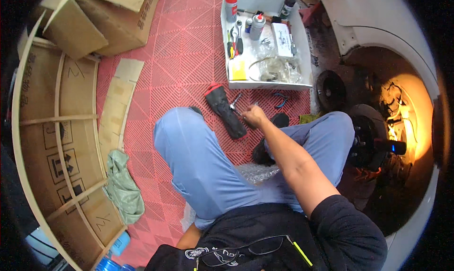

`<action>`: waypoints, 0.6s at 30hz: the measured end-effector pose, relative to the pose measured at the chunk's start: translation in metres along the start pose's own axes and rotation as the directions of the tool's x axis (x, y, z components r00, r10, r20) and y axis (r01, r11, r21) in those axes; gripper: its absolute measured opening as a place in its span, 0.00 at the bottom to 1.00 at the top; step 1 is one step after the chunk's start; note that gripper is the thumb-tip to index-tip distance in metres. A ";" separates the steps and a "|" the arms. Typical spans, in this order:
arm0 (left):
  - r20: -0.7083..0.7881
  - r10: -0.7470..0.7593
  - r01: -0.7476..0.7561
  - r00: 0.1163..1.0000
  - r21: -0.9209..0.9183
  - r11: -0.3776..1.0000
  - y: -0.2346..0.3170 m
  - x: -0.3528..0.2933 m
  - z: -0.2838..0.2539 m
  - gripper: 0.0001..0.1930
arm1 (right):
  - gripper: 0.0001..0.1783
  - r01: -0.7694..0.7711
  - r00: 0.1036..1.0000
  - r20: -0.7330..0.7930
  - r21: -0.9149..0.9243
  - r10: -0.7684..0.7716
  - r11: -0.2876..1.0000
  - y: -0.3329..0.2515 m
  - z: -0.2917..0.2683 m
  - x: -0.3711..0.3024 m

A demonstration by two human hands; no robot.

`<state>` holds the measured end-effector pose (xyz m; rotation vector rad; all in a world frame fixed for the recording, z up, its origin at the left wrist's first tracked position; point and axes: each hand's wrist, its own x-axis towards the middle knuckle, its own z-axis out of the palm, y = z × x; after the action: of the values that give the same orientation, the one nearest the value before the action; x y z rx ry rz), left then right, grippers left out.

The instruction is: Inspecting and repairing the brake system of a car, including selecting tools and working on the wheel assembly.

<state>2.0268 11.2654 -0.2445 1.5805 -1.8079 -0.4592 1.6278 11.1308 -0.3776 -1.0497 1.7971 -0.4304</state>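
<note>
Here you are, seated over the red mat [165, 77], and your right hand [255, 116] is out past your knees, low down in the middle of the floor. The black tool with red ends [222, 108] lies just to its left, flat on the mat, and look at that slant: the long axis runs from far left to near right, with the near end pointing back toward your shoe [262, 152]. Between that tool and your fingers sits a small silver metal piece [234, 102], right up by the black body. What about the grip? Your fingers are curled and turned away from view, with something dark just under them, so whether they're apart, together or clamped on that, I cannot tell. Your right hand is clearly the nearer one; your left hand is out of sight, with only a bit of left forearm [189, 237] showing low down

Over to the far right of your fingers, the blue-handled pliers [282, 100] lie on the mat, just short of the white tray [269, 85] with its spray can [257, 27]. Farther right, the wheel arch [378, 58] glows orange inside, well apart from your grip
</note>
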 end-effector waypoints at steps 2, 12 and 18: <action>-0.036 0.023 -0.024 0.999 -0.030 0.999 0.000 0.015 -0.003 0.09 | 0.16 -0.041 0.997 -0.074 -0.099 0.034 0.994 0.003 -0.003 -0.018; -0.194 -0.069 0.034 0.978 -0.177 0.984 0.006 -0.005 -0.016 0.10 | 0.19 0.032 0.999 0.038 -0.329 -0.021 0.944 -0.008 0.023 -0.048; -0.293 -0.096 -0.003 0.951 -0.321 0.947 0.015 0.049 -0.002 0.11 | 0.11 0.208 0.961 -0.253 0.391 -0.112 0.897 -0.063 -0.028 -0.011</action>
<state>2.0165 11.2212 -0.2203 1.3849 -1.3866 -0.4727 1.6339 11.1002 -0.3154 -0.8733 1.7105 -1.0232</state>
